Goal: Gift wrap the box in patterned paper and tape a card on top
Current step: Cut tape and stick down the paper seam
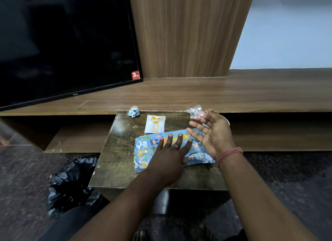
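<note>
A black plastic bag [71,183] slumps on the floor off the small table's [115,151] near left corner; the left hand [168,151] presses flat, fingers straight, on the wrapped box [143,151] mid-table, covering its centre; the right hand [213,133] hovers released above the box's right end; beyond, the card [155,124]; at the far edge, a crumpled paper ball [133,111] and a clear wrapper [195,110], contents unclear; behind, a television [68,43].
</note>
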